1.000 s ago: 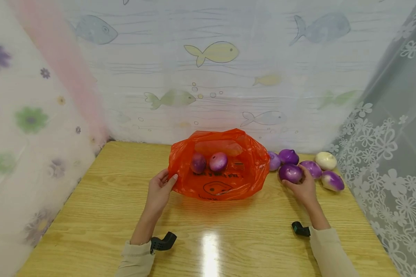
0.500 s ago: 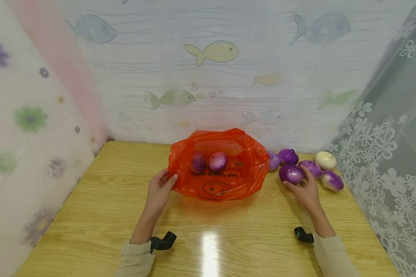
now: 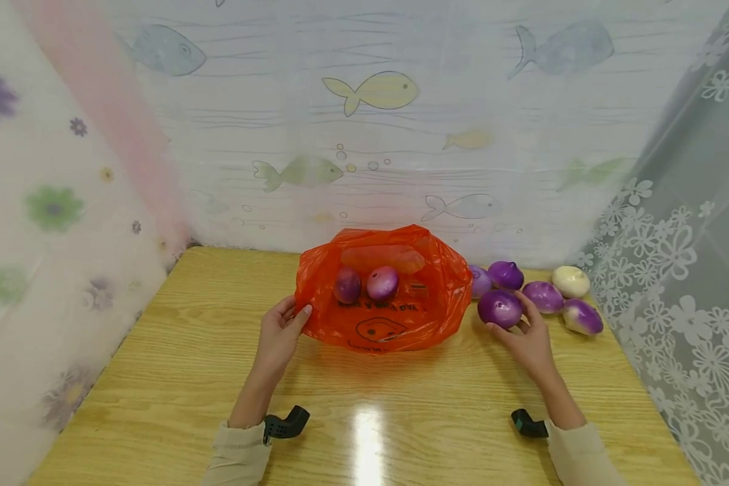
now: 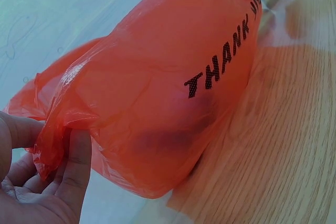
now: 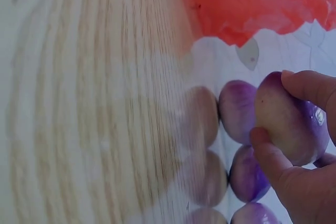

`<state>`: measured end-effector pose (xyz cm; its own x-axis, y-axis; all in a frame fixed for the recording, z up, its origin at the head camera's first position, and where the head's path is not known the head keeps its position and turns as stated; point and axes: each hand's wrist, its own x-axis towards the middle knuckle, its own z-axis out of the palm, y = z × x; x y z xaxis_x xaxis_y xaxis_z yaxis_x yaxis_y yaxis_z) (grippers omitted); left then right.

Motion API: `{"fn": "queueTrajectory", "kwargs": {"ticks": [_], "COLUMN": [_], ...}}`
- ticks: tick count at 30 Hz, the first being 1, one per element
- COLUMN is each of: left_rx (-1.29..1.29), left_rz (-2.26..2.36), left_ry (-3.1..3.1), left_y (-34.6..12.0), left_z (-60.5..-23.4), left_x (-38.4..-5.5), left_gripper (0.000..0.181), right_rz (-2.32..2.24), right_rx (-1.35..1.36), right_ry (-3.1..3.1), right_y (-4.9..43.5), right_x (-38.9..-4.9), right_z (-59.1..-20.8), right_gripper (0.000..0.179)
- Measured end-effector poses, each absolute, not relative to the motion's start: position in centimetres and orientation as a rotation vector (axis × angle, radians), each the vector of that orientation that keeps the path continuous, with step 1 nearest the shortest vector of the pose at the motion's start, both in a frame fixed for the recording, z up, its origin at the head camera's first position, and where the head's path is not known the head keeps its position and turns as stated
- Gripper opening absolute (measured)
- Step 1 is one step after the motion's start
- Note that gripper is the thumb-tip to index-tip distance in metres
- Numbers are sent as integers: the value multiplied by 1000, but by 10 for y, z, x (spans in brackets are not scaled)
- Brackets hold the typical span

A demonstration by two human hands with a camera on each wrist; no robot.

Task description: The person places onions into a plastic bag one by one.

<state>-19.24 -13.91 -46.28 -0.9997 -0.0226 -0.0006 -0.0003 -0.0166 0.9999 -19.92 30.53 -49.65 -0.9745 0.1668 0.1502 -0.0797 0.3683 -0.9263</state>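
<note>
My left hand (image 3: 279, 341) pinches the left edge of a thin red plastic bag (image 3: 376, 331) between thumb and fingers. The bag's mouth faces me, and two purple onions (image 3: 383, 283) show inside it. In the left wrist view, the bunched film is gripped by the fingers (image 4: 79, 161), and dark shapes show through the bag (image 4: 152, 77). To the right of the bag, my right hand (image 3: 531, 344) holds a glossy purple onion (image 3: 499, 309) with thumb and fingers on opposite sides. The right wrist view shows the held onion (image 5: 286, 121) with its pale underside.
Behind and right of the held onion lie a pointed purple onion (image 3: 506, 275), a lilac onion (image 3: 480, 281) by the bag, a purple onion (image 3: 543, 297), a white one (image 3: 571, 281) and a purple-white one (image 3: 582, 317). Patterned curtains (image 3: 364, 155) border the wooden table (image 3: 437, 405).
My right hand has shifted the held onion slightly left, away from the purple onion beside it and toward the bag. My left hand and the bag stay nearly as they were.
</note>
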Motion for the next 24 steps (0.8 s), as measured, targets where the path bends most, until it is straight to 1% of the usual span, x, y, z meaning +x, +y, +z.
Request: {"fn": "queueTrajectory", "kwargs": {"ticks": [6, 14, 24], "left_rx": [10, 5, 6], "left_rz": [-2227, -2231, -2231], "left_ry": [-2188, -2180, -2179], "left_y": [-140, -140, -139], "left_z": [-464, -464, -465], "left_x": [-193, -193, -193], "left_gripper": [42, 42, 42], "right_rz": [1671, 1741, 1864], "right_rx": [-15, 46, 114], "right_ry": [-2380, -2294, -2201], "right_y": [299, 289, 279], "right_x": [-195, -185, -172], "right_z": [-494, -490, -475], "right_gripper": [88, 82, 82]}}
